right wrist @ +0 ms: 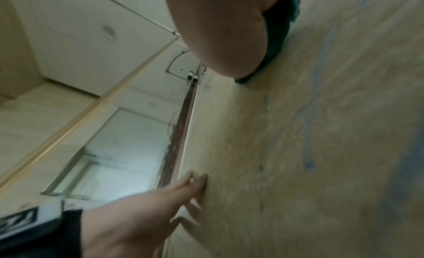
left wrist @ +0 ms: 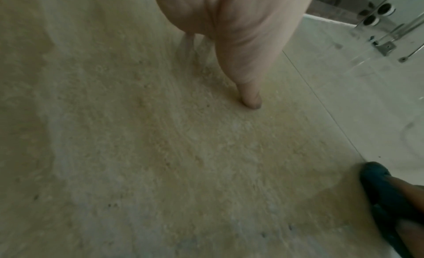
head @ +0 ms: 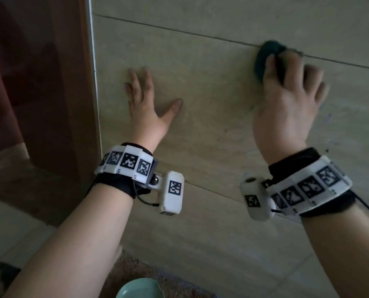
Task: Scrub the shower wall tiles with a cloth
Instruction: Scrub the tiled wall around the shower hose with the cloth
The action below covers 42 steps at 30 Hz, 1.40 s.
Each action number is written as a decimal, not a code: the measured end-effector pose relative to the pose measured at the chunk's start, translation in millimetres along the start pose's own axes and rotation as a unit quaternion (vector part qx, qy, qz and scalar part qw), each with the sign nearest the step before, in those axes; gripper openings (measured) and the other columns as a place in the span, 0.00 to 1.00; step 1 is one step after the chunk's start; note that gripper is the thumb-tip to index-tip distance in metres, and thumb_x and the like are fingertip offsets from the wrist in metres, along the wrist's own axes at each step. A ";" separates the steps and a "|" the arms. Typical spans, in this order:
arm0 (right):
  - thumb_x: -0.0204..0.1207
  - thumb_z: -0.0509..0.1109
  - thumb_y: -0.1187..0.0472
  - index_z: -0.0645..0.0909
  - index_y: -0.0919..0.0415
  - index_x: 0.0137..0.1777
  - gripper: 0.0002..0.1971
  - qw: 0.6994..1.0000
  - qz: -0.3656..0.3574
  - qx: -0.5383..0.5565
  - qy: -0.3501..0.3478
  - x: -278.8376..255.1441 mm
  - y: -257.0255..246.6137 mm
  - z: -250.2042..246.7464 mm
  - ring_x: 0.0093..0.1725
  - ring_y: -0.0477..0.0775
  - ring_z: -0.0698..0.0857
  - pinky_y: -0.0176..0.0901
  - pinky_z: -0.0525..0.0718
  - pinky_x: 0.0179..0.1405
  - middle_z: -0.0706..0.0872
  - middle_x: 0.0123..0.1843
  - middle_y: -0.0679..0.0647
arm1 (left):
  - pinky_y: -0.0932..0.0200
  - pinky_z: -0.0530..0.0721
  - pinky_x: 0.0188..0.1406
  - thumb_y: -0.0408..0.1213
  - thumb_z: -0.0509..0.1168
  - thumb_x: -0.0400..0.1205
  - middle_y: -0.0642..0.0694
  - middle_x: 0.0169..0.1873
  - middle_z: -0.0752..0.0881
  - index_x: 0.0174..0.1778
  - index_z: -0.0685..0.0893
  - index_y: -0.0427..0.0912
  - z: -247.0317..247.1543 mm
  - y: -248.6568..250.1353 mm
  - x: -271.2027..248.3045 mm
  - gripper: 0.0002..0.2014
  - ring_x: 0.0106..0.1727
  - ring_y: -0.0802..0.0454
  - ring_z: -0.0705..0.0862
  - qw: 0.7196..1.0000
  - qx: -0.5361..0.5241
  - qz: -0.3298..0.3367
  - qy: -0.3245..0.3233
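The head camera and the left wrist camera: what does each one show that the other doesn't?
Only the head view shows both wrist bands with their black-and-white squares, a dark wooden door frame and a green bowl at the bottom edge. Only the left wrist view shows metal fittings on glass at the upper right. Both show the left hand flat on the beige wall tile, and the right hand holding the dark teal cloth against a grout line.
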State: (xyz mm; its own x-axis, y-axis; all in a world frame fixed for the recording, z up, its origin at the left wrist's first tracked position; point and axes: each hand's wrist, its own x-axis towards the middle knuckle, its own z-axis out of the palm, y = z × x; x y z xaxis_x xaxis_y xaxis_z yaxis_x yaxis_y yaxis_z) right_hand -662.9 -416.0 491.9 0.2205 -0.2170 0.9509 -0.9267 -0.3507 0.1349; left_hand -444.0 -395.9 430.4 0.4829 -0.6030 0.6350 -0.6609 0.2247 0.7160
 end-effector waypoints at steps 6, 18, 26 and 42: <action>0.68 0.56 0.65 0.88 0.67 0.54 0.21 0.944 -0.310 0.005 -0.109 -96.7 -38.1 31.3 0.51 0.62 0.69 0.52 0.63 0.42 0.84 0.61 0.62 | 0.45 0.44 0.81 0.57 0.68 0.78 0.38 0.84 0.38 0.85 0.45 0.45 4.2 2.2 -9.2 0.49 0.83 0.35 0.38 1.000 0.012 0.017 -0.008; 0.65 0.57 0.71 0.79 0.69 0.68 0.28 0.997 -0.051 -0.027 -0.041 -33.0 13.7 -5.6 0.51 0.63 0.65 0.54 0.60 0.44 0.81 0.64 0.66 | 0.41 0.45 0.81 0.55 0.67 0.80 0.37 0.84 0.39 0.85 0.45 0.43 16.0 -3.4 -21.3 0.47 0.83 0.33 0.39 0.999 0.024 0.030 -0.007; 0.68 0.55 0.66 0.89 0.65 0.50 0.20 0.943 -0.286 0.016 -0.169 -122.8 -21.3 19.4 0.46 0.62 0.69 0.51 0.62 0.40 0.86 0.56 0.60 | 0.41 0.45 0.81 0.55 0.68 0.79 0.37 0.84 0.39 0.85 0.46 0.43 18.4 -4.9 -27.7 0.48 0.83 0.33 0.39 0.999 0.021 0.033 -0.017; 0.64 0.60 0.63 0.91 0.60 0.45 0.19 0.893 -0.396 0.006 -0.215 -156.9 -60.9 44.7 0.48 0.59 0.72 0.48 0.64 0.44 0.86 0.57 0.55 | 0.47 0.44 0.80 0.54 0.68 0.78 0.36 0.84 0.40 0.85 0.48 0.42 16.4 -10.4 -31.9 0.47 0.83 0.32 0.39 0.998 0.032 0.051 -0.031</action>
State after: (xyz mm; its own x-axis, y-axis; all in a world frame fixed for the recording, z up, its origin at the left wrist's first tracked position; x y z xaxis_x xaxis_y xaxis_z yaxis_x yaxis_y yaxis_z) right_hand -627.5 -401.3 322.1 0.9036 -0.2265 0.3636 -0.4263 -0.5585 0.7116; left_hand -462.0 -391.5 397.9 0.3772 -0.6259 0.6826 -0.7407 0.2386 0.6280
